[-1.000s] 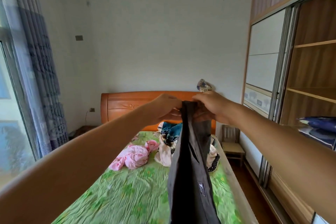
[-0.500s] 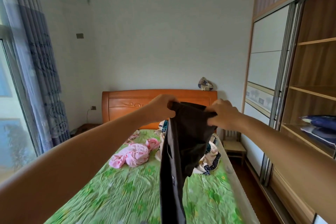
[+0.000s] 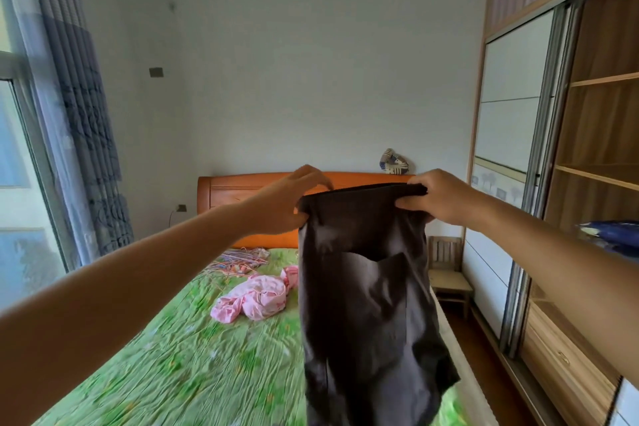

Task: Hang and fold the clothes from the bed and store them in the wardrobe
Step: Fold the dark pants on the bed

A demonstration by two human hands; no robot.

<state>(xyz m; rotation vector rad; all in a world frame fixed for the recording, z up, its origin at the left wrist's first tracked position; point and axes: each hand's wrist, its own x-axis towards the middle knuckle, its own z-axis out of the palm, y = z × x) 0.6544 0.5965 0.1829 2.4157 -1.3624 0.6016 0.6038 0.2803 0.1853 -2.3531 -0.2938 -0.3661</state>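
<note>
Both hands — left (image 3: 288, 204), right (image 3: 437, 197) — are gripping the dark garment's (image 3: 366, 287) top edge, holding it spread above the bed (image 3: 179, 356).

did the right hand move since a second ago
Yes. The right hand, its grip on the dark grey garment, went rightward, from over the right end of the orange wooden headboard to mostly past it.

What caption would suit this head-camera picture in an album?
Left hand and right hand hold a dark garment up over the bed.
</note>
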